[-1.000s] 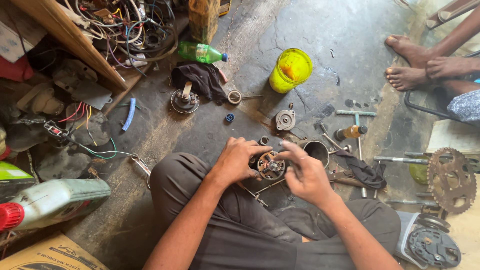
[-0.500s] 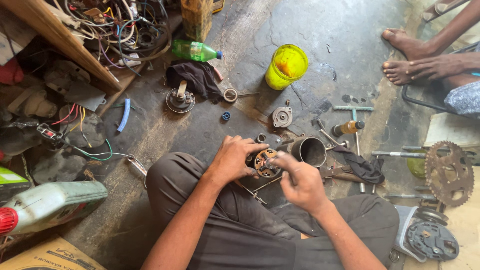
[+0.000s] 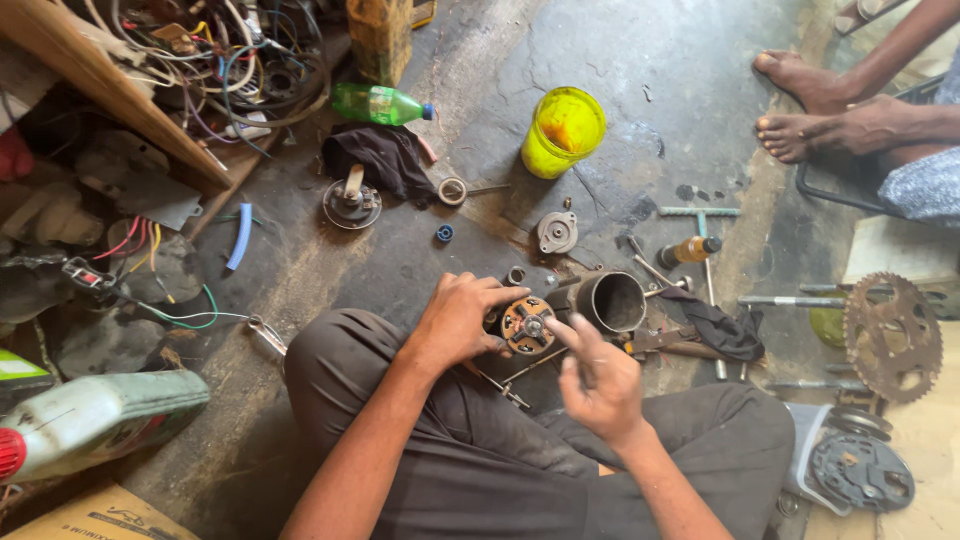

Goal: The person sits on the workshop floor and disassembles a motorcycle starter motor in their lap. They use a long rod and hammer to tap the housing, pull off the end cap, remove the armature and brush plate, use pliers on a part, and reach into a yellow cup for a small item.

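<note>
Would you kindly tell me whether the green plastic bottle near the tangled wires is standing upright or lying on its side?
Lying on its side: the green bottle rests lengthwise on the floor, its blue cap pointing right.

A cramped repair workshop, work done right on the floor.

Oil-stained concrete floor (image 3: pixel 640 60) strewn with a toothed sprocket (image 3: pixel 892 337), a T-handled wrench (image 3: pixel 700 214), a metal cylinder housing (image 3: pixel 611 301) and greasy rags (image 3: pixel 375 155); tangled wires (image 3: pixel 230 60) spill off a wooden shelf (image 3: pixel 100 85).
</note>
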### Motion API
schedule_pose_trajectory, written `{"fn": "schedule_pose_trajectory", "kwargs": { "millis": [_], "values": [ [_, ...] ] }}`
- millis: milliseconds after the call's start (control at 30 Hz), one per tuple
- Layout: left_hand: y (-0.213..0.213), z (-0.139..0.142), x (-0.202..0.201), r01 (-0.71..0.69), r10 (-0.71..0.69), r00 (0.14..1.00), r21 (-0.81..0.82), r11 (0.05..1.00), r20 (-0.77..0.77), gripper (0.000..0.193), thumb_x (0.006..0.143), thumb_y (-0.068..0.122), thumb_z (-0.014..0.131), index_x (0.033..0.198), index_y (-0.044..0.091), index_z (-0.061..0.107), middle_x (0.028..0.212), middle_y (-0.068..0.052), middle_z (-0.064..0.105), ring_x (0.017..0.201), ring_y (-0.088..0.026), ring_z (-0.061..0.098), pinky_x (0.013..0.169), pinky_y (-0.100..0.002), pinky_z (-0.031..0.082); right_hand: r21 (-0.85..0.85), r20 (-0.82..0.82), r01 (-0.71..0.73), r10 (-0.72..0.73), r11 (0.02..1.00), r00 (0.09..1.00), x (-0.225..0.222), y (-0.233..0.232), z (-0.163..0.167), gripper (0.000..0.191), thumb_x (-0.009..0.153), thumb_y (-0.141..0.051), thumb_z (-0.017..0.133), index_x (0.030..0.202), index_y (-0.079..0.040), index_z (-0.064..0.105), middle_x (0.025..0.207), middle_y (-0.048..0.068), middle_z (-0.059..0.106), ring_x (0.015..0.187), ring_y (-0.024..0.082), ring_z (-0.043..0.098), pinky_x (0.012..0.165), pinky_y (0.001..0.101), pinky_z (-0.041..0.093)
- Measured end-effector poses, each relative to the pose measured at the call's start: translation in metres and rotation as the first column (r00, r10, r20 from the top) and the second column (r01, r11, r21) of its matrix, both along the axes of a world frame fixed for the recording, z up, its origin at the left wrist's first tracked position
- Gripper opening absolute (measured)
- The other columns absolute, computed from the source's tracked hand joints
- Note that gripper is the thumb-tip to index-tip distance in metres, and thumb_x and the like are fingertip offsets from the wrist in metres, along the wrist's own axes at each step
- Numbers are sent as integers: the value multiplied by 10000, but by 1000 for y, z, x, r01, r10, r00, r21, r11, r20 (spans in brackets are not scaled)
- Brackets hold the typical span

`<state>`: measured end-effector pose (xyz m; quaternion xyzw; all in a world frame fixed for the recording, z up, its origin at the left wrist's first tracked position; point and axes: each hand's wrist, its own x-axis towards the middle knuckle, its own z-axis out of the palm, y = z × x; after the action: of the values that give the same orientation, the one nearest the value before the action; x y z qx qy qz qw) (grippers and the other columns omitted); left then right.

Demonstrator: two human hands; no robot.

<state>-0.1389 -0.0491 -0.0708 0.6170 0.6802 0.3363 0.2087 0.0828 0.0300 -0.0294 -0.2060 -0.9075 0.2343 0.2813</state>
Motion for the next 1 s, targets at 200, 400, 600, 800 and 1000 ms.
{"fn": "schedule_pose_trajectory", "kwargs": {
  "millis": [200,400,600,800,1000],
  "values": [
    [4,8,2,10,-10,1000,-41,999,8,857,488,286,953,1301,247,684,1086,-22,701,1012,-290,613,895,-440,429,52,-126,74,-67,996,990,19,5,-1,455,860,38,639,1308,-40,624,1083,51,765,743,182,661,717,318,546],
    [8,11,6,18,-16,1000,-93,996,15,850,498,296,946,1304,248,680,1030,-16,698,1006,-267,609,918,-418,434,-24,-6,804,-804,595,595,116,100,-40,340,888,-101,684,1222,-39,692,936,149,719,827,304,681,833,429,535],
    [13,7,8,4,-4,1000,-49,999,7,837,481,225,936,1281,233,691,1085,-30,702,1031,-283,606,924,-412,427,328,433,829,-852,453,295,187,198,-109,460,860,-391,734,1113,-10,690,1052,279,705,994,491,642,849,561,514],
    [24,14,6,-6,21,997,-203,979,71,959,462,285,980,1368,310,666,1188,26,690,1099,-236,583,994,-373,419,397,461,791,-846,466,266,163,216,-109,271,958,-169,503,934,-82,758,965,223,741,936,439,722,829,548,571],
    [18,15,6,-31,33,999,-103,994,13,1003,435,264,1008,1374,293,656,1242,-49,650,1157,-300,565,963,-413,404,301,461,830,-833,470,305,162,206,-98,210,887,-187,615,1018,-71,732,1043,218,729,1003,445,695,856,548,552]
  ]
}}
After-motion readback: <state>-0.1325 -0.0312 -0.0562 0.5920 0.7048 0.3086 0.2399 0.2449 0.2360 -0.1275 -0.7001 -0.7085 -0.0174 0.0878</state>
